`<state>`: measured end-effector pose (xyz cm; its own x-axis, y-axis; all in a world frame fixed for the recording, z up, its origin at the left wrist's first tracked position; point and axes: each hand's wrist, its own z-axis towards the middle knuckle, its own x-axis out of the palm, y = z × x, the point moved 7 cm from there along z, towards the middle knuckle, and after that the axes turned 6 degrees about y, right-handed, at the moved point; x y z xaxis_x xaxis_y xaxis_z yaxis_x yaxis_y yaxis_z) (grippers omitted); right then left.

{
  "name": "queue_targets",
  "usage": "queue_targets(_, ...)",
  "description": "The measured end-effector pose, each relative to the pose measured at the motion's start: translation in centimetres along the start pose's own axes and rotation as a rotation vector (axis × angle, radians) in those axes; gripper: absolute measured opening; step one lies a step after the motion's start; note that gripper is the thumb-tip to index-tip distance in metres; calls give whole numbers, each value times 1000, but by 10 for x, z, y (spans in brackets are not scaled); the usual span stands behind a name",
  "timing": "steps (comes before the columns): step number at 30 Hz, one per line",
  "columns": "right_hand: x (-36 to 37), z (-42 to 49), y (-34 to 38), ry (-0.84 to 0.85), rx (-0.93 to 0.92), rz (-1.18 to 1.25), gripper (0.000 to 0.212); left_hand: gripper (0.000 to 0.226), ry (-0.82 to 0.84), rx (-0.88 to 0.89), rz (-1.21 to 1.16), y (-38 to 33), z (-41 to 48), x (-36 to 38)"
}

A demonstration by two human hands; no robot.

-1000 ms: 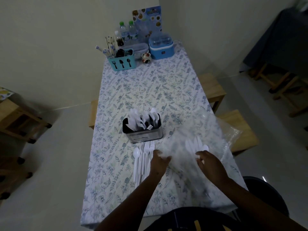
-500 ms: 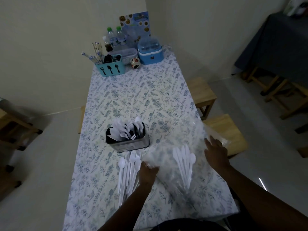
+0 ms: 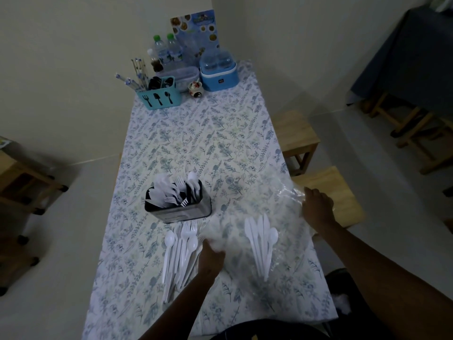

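A clear plastic bag [image 3: 286, 212] lies spread on the near right of the floral tablecloth [image 3: 196, 143]. Inside it lie a few white plastic knives and a spoon [image 3: 261, 241]. My left hand [image 3: 210, 256] grips the bag's bunched left edge. My right hand [image 3: 317, 207] holds the bag's far right edge at the table's side. To the left of the bag lies a loose pile of white plastic spoons and forks [image 3: 180, 251]. Just beyond it stands a dark metal caddy [image 3: 179, 212] holding white plastic cutlery.
At the far end stand a teal cutlery basket [image 3: 160, 95], water bottles [image 3: 168, 51], a blue box [image 3: 219, 74], a small jar [image 3: 195, 89] and a menu card [image 3: 196, 28]. Wooden stools [image 3: 326, 190] stand right of the table. A dark-covered table [image 3: 411, 60] is far right.
My right hand moved from the middle of the bag out to its far right edge, spreading the bag flat. My left hand stays on the bag's left edge.
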<state>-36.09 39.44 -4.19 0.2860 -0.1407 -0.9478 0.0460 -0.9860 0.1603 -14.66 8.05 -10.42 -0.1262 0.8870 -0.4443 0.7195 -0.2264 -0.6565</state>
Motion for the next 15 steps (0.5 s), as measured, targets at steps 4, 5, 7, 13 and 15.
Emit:
queue_targets(4, -29, -13, 12, -140, -69, 25, 13, 32, -2, 28, 22, -13, -5, 1)
queue_targets(5, -41, -18, 16, -179, -77, 34, 10, 26, -12, 20, 39, -11, -1, 2)
queue_targets(7, -70, -28, 23, -284, -90, 79, 10, 24, -32, -15, 19, -20, -2, 2)
queue_targets(13, -145, -66, 34, -548, -212, 239, 10, 22, 10, -55, -62, -41, -6, 12)
queue_targets(15, -158, -74, 36, -588, -243, 245, 10, 29, -1, -44, -19, -43, -4, 13)
